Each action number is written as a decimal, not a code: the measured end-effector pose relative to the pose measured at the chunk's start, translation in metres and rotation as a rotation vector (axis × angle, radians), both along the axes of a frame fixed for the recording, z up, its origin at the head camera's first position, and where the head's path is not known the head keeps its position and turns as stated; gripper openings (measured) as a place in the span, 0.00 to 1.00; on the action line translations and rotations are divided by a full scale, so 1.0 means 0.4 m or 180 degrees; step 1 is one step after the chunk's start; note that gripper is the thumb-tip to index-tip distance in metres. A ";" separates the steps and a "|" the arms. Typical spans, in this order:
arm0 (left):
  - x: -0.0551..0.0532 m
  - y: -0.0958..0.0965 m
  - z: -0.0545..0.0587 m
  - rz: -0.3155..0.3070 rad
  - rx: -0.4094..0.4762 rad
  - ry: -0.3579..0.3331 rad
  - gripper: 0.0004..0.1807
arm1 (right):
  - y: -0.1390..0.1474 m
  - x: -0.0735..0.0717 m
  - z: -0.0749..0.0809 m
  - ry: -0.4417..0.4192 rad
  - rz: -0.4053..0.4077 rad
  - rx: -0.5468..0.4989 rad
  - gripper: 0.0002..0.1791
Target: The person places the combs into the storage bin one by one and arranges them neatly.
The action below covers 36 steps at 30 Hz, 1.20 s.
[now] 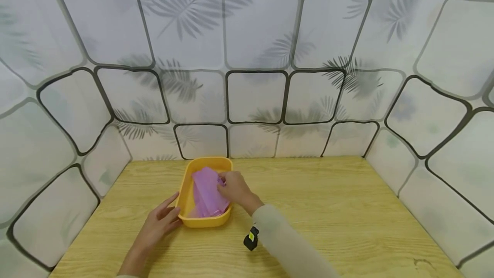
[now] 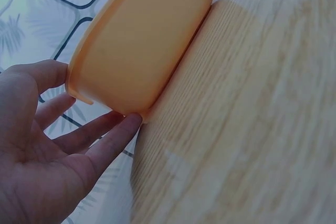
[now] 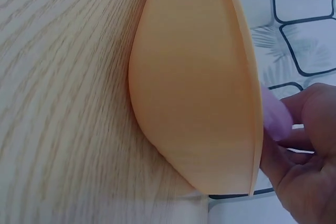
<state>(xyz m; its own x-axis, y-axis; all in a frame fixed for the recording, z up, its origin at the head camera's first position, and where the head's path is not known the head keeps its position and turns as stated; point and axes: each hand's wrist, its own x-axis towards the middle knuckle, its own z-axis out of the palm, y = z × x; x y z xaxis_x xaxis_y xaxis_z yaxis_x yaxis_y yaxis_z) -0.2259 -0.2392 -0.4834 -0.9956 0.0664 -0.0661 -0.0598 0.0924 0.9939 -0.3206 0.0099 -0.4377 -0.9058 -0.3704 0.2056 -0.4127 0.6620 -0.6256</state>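
Observation:
A yellow plastic tub [image 1: 186,196] stands on the wooden table, with a thin purple sheet-like item [image 1: 208,192] folded inside it. What kind of item it is, I cannot tell. My right hand [image 1: 236,188] reaches over the tub's right rim and pinches the purple item's edge; in the right wrist view a bit of purple [image 3: 275,113] shows between thumb and fingers. On the tub's left side, my left hand [image 1: 160,221] touches the wall and rim with its fingertips. The left wrist view shows those fingers [image 2: 113,137] fairly straight against the tub [image 2: 142,40].
The light wooden table [image 1: 328,209] extends to both sides of the tub. Patterned fabric walls [image 1: 254,98] close in the back and sides. A small black device with a yellow mark [image 1: 251,238] is on the right wrist.

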 end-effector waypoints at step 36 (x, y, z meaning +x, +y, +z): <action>0.000 0.004 0.006 -0.0005 -0.0009 0.0002 0.34 | -0.018 0.019 0.023 -0.0496 -0.0069 0.0219 0.19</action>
<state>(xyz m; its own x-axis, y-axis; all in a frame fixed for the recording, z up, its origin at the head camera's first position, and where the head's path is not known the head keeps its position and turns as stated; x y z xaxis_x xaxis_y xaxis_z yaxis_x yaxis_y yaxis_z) -0.2260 -0.2376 -0.4811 -0.9955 0.0678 -0.0656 -0.0590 0.0952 0.9937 -0.3129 0.0025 -0.4284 -0.9327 -0.3587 0.0368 -0.2993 0.7132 -0.6338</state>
